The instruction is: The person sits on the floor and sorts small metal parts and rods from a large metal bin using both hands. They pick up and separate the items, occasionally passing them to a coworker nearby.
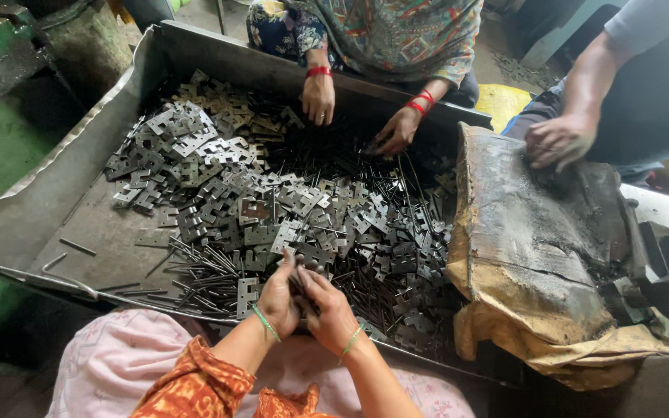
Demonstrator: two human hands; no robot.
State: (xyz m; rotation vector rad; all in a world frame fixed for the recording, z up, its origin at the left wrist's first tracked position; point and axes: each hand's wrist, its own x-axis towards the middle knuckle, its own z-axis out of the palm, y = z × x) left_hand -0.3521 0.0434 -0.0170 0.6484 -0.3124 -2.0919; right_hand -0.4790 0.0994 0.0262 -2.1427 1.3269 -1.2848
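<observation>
My left hand [279,300] and my right hand [331,310] meet at the near edge of a big metal tray [71,209]. Together they pinch a small dark metal part [301,285], a hinge plate by its look, though my fingers hide most of it. Right in front of them lies a heap of grey hinge plates [272,201] mixed with thin metal pins [203,271]. Each of my wrists bears a green bangle.
A person across the tray has both hands [319,97] [398,130] in the pile. Another person's hand [559,139] rests on a dirty, worn sack [536,255] at the right. Dark machine parts [667,271] lie at the far right.
</observation>
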